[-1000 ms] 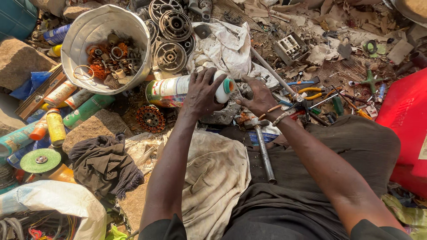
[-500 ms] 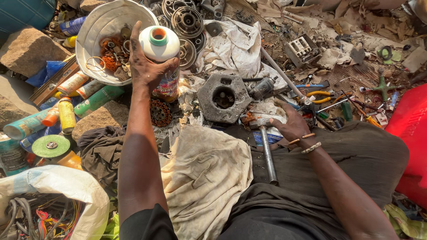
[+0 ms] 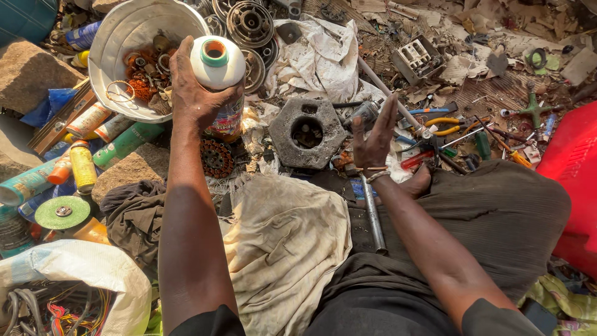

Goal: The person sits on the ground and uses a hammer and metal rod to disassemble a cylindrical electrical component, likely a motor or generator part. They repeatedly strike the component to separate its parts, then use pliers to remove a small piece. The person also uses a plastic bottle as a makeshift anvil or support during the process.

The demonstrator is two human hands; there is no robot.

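Note:
My left hand grips a white bottle with a green neck and an open mouth, held upright above the ground. Behind it stands a metal basin holding copper-coloured rings and scrap. My right hand hovers with fingers spread, empty, just right of a grey hexagonal block with a round hole. A metal rod lies on my lap below that wrist. A rusty toothed disc rests under the bottle.
Spray cans and a green grinding disc lie at left. Round metal rotors sit at the top. Pliers and screwdrivers are scattered at right beside a red container. A beige cloth covers my lap.
My left hand lifted the bottle off the grey block and stood it upright. My right hand rose from the clutter and opened, fingers spread.

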